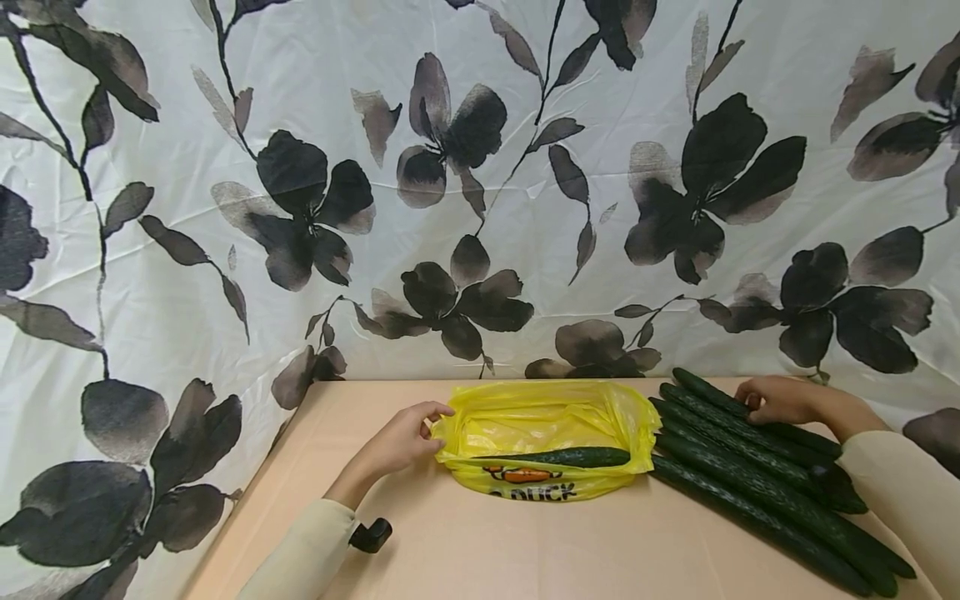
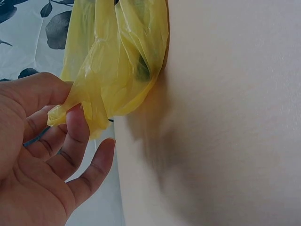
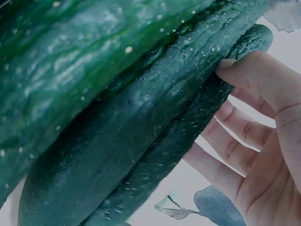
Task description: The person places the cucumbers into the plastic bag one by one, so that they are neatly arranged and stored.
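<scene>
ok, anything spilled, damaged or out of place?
Nothing stands out: one cucumber shows in the yellow bag, the other cucumbers lie grouped beside it on the table, and no spill or damage shows.

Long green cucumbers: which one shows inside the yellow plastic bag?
The long green cucumber above the yellow bag's black lettering; the other cucumbers lie outside, bunched to its right.

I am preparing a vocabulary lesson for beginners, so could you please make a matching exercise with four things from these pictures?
1. left hand
2. right hand
3. yellow bag
4. cloth

A. touches the loose cucumbers
B. white, with a dark floral print
C. pinches thin yellow plastic
D. one cucumber shows inside

Pairs: 1-C, 2-A, 3-D, 4-B
</scene>
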The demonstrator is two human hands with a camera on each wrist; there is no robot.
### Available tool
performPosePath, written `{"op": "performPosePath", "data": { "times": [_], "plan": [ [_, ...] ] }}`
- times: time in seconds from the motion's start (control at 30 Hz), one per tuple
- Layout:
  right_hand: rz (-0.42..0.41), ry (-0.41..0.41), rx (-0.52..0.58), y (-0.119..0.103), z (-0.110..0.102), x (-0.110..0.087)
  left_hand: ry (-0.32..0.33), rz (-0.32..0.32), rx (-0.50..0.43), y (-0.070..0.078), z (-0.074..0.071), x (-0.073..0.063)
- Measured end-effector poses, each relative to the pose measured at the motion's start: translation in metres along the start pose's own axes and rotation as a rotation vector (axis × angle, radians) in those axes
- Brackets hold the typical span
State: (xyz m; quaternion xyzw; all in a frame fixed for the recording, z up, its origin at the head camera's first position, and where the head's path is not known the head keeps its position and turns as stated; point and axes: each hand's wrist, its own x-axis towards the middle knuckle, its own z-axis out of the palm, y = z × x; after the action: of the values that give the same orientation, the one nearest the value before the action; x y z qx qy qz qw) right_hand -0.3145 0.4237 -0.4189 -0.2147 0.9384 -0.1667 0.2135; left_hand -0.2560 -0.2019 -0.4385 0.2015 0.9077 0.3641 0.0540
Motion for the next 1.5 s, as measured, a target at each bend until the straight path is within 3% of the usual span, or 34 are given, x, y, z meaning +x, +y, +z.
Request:
{"op": "performPosePath", "data": {
  "times": [0.53, 1.1, 1.5],
  "plan": [
    [-0.058, 0.042, 0.030, -0.008, -0.010, 0.000, -0.003, -0.025, -0.009, 0.001, 0.000, -0.001],
    [-0.133, 0.057, 0.052, -0.056, -0.029, 0.007, -0.001, -0.031, 0.004, 0.000, 0.000, 0.002],
    [-0.173, 0.071, -0.006, -0.077, -0.031, 0.010, 0.002, -0.013, 0.005, -0.001, 0.002, 0.004]
  ]
}}
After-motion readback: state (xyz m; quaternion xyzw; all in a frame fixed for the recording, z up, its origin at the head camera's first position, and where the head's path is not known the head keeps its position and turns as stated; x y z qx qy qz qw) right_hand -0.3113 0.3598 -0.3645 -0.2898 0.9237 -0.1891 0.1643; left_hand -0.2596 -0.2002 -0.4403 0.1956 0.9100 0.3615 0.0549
